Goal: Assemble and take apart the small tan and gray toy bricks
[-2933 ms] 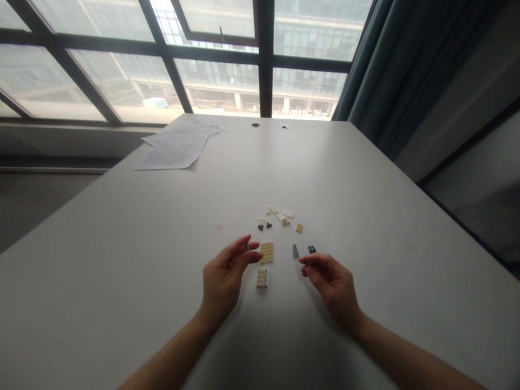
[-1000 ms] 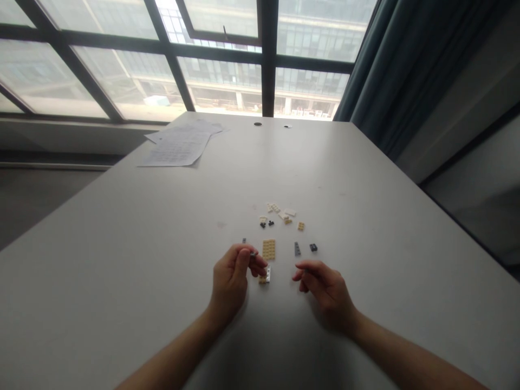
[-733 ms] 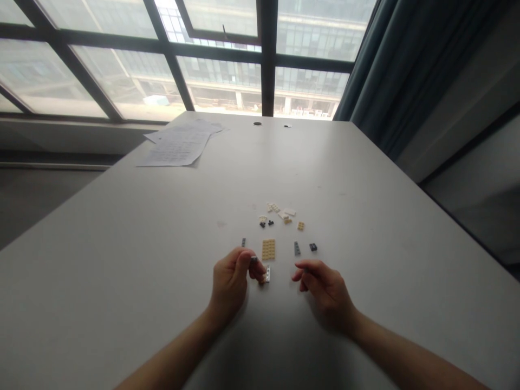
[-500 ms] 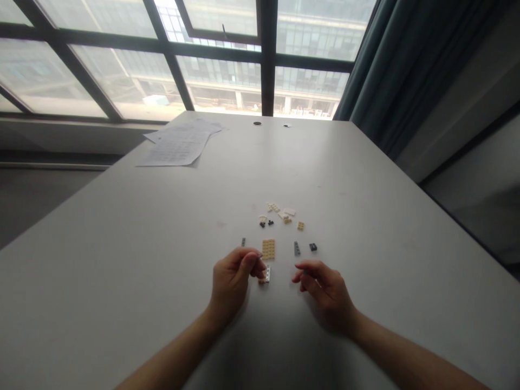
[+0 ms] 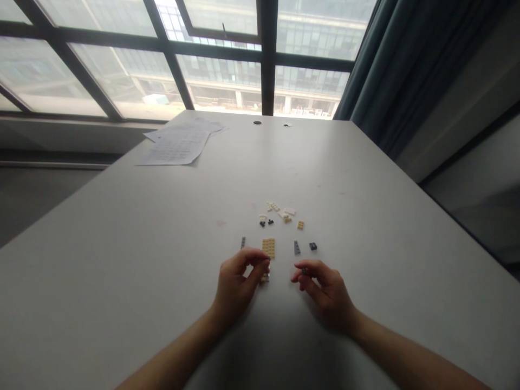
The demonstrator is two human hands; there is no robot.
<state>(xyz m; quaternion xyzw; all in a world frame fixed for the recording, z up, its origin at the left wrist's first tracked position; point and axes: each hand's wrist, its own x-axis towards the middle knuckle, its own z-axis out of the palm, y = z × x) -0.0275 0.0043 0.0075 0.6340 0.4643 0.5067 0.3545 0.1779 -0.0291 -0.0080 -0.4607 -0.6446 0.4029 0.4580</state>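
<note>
white bench [image 5: 122, 260] under the window: our left hand [image 5: 236, 284] has its fingers [image 5: 255, 255] pinched on the small tan block [image 5: 265, 278], just below the tan plate [image 5: 268, 247]. our right hand [image 5: 327, 292] fingers clamp a tiny dark piece [image 5: 304, 270].

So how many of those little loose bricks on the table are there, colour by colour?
Tan bricks: 3
Grey bricks: 2
Black bricks: 3
White bricks: about 4, too small to be sure
Total: about 12 loose, plus one tan piece by the left hand.
</note>
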